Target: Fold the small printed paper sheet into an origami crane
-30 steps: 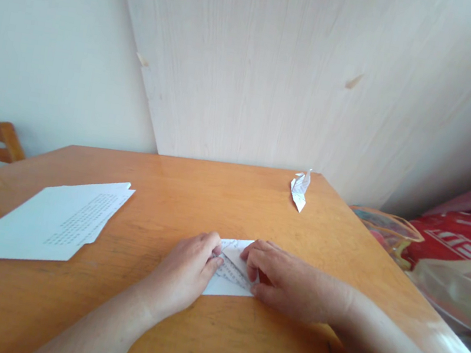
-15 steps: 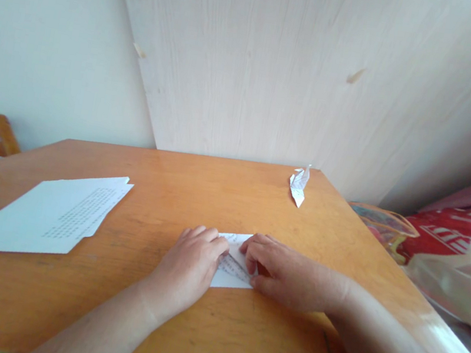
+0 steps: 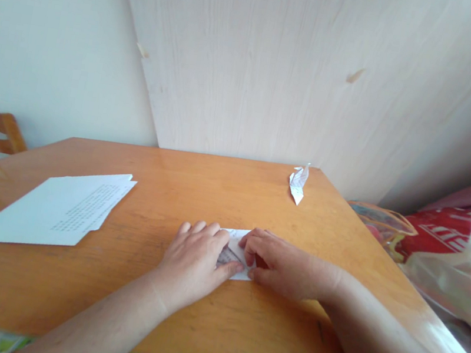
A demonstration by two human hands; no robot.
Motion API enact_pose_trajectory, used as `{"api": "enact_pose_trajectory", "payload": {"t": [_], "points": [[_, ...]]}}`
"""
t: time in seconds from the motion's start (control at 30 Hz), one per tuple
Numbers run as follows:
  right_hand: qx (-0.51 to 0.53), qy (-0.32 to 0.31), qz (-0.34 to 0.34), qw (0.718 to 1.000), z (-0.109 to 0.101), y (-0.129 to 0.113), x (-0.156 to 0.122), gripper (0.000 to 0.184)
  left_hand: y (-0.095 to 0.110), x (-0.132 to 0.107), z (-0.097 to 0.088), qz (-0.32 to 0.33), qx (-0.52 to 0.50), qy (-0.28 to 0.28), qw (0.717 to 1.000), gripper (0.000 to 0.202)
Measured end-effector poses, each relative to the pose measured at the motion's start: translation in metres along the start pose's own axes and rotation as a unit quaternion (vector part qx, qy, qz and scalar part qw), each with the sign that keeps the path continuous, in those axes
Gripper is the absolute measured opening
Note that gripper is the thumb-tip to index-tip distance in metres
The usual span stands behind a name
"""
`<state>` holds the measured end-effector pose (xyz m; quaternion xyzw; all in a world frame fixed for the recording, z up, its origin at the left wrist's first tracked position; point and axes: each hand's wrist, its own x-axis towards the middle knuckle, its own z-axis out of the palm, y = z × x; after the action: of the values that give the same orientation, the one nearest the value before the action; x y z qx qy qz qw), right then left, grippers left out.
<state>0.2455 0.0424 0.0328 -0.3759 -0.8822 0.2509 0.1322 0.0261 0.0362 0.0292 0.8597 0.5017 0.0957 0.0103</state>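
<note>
No wording can be read with certainty. Between the left hand [image 3: 196, 254] and the right hand [image 3: 279, 266], small dark characters run in lines across the folded paper [image 3: 231, 254], too blurred to make out and partly covered by the fingers. Left of the grip, the top sheet of the paper stack [image 3: 47, 206] bears a block of small characters in rows, likewise illegible. Beyond the grip, slightly right, the folded paper figure [image 3: 297, 185] shows faint marks. Far right, large white lettering on the red bag [image 3: 422, 242] is slanted and partly covered.
</note>
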Motion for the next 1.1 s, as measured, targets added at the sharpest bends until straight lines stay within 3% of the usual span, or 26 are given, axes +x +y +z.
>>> {"api": "enact_pose_trajectory", "payload": {"t": [0.33, 0.7, 0.83, 1.1], "points": [[0.013, -0.003, 0.005, 1.0, -0.0003, 0.0007, 0.0001, 0.014, -0.0013, 0.0052, 0.0028, -0.033, -0.017, -0.021, 0.999, 0.038], [0.023, -0.018, -0.033, 0.999, -0.005, 0.0051, 0.0003, 0.014, -0.0012, 0.0086, 0.0002, -0.041, -0.031, -0.037, 0.998, 0.041], [0.014, -0.007, -0.013, 1.0, -0.0026, 0.003, 0.002, 0.006, -0.0009, 0.0081, 0.0008, -0.042, -0.024, -0.032, 0.998, 0.042], [0.007, -0.004, 0.01, 1.0, -0.0008, -0.0026, 0.0012, 0.009, -0.0045, 0.0075, 0.0057, -0.038, -0.024, -0.017, 0.999, 0.043]]}}
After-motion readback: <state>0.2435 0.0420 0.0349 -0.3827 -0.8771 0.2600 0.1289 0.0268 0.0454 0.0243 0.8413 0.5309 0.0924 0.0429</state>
